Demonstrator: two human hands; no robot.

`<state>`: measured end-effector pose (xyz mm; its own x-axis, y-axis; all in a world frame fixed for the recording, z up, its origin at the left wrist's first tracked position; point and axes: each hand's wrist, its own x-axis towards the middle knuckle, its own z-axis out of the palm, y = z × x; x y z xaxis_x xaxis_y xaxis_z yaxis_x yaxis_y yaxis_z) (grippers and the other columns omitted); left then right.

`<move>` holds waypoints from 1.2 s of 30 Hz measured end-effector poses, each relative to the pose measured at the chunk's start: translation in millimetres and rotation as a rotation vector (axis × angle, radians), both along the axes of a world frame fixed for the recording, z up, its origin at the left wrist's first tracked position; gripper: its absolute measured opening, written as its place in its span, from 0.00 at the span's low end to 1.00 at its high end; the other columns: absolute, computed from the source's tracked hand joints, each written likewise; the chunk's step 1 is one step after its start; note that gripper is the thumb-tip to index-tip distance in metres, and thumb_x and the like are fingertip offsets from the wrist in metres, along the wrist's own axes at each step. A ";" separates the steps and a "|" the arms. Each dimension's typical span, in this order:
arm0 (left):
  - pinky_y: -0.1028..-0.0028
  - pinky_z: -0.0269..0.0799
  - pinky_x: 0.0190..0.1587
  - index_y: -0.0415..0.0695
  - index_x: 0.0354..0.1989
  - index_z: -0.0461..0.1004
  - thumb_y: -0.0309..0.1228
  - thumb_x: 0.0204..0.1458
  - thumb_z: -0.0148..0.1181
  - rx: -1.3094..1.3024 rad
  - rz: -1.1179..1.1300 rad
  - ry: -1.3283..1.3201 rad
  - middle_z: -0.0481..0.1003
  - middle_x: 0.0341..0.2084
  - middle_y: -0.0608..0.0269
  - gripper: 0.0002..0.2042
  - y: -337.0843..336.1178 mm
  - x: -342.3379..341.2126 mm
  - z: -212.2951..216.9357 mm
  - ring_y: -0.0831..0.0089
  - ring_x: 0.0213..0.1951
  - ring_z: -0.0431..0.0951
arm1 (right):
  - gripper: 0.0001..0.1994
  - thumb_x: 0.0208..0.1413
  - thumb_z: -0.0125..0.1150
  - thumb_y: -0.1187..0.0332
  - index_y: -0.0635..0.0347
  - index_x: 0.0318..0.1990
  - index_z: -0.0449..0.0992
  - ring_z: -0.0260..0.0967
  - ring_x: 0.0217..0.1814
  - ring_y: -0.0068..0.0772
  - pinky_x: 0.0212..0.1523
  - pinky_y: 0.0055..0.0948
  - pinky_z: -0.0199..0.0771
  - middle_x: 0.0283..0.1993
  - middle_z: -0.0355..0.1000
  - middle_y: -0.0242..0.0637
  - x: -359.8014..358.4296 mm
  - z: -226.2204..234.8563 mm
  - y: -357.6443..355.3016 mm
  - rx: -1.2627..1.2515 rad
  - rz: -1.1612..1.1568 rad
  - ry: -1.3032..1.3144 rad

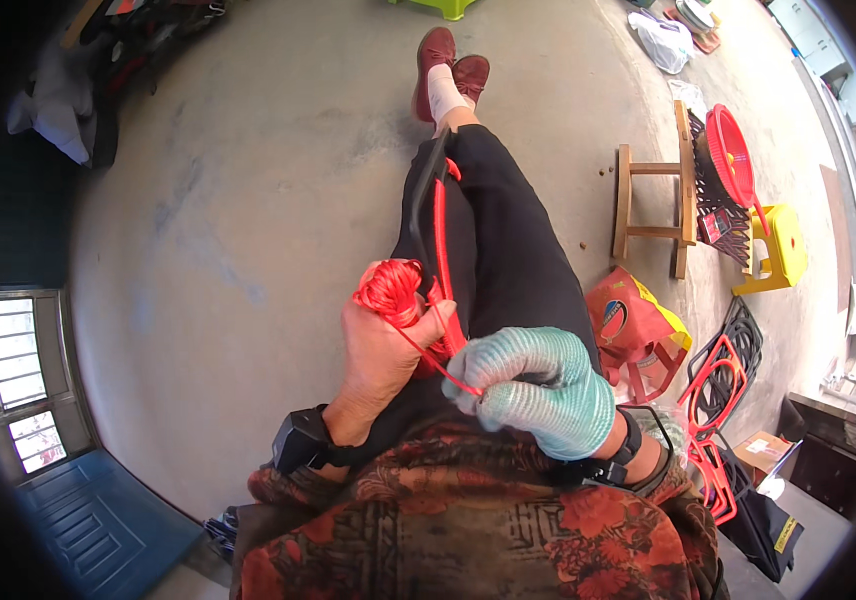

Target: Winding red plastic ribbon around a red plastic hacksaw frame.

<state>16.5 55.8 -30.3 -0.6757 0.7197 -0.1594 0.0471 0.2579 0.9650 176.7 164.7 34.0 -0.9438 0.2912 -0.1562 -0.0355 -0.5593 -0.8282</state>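
My bare left hand [373, 350] is closed around a bundle of shiny red cord [391, 287] over my lap. A strand runs from the bundle to my right hand [548, 385], which wears a pale teal knit glove and pinches the cord between thumb and fingers. Along my black-trousered legs lies a curved black frame [422, 205], partly wrapped in red cord; its near end is hidden behind my hands. More red cord shows between the two hands.
To the right are a wooden stool [686, 205], a red plastic basket [729, 150], a yellow stool [780, 250] and a red bag [628, 315]. Several black frames [738, 345], some with red wrapping, lie near a cardboard box [763, 452]. A green plastic item [443, 8] stands far ahead.
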 end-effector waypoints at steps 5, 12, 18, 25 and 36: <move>0.76 0.72 0.38 0.39 0.43 0.70 0.23 0.43 0.73 -0.037 -0.066 -0.099 0.72 0.28 0.70 0.20 -0.3 -7.2 4.3 0.82 0.31 0.72 | 0.05 0.57 0.62 0.73 0.65 0.38 0.77 0.67 0.34 0.17 0.35 0.21 0.69 0.35 0.73 0.32 2.0 20.4 14.0 0.051 0.012 -0.116; 0.69 0.76 0.48 0.38 0.54 0.63 0.18 0.43 0.70 -0.027 -0.171 -0.332 0.73 0.42 0.61 0.29 -25.4 -45.4 48.3 0.74 0.44 0.76 | 0.11 0.54 0.50 0.83 0.62 0.41 0.75 0.67 0.27 0.17 0.28 0.19 0.69 0.30 0.71 0.31 -35.6 36.7 66.9 0.314 -0.058 -0.245; 0.68 0.74 0.40 0.43 0.43 0.75 0.26 0.39 0.72 -0.475 -0.457 0.601 0.77 0.37 0.55 0.20 -15.4 -74.5 61.1 0.58 0.40 0.78 | 0.08 0.52 0.56 0.74 0.59 0.40 0.77 0.73 0.40 0.53 0.41 0.42 0.76 0.40 0.73 0.46 -76.2 -35.4 96.5 1.467 0.047 -0.090; 0.59 0.72 0.38 0.39 0.41 0.74 0.22 0.38 0.68 -0.083 -0.289 0.714 0.75 0.31 0.50 0.18 25.3 -50.3 35.8 0.49 0.35 0.76 | 0.30 0.47 0.69 0.62 0.56 0.60 0.68 0.74 0.42 0.54 0.44 0.43 0.76 0.48 0.69 0.48 -82.1 -38.9 82.8 1.433 0.213 -0.239; 0.81 0.72 0.40 0.39 0.47 0.69 0.14 0.48 0.60 0.192 0.042 -0.083 0.75 0.46 0.58 0.17 20.3 -46.4 28.3 0.78 0.40 0.77 | 0.17 0.50 0.72 0.67 0.56 0.46 0.74 0.71 0.56 0.43 0.63 0.44 0.67 0.57 0.72 0.41 -48.3 -80.3 96.3 0.055 -0.419 0.008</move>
<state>-29.9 76.1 -2.1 -0.6964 0.7134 -0.0784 -0.0411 0.0694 0.9967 128.4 260.9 -46.2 -0.7432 0.6576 -0.1231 -0.2571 -0.4505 -0.8550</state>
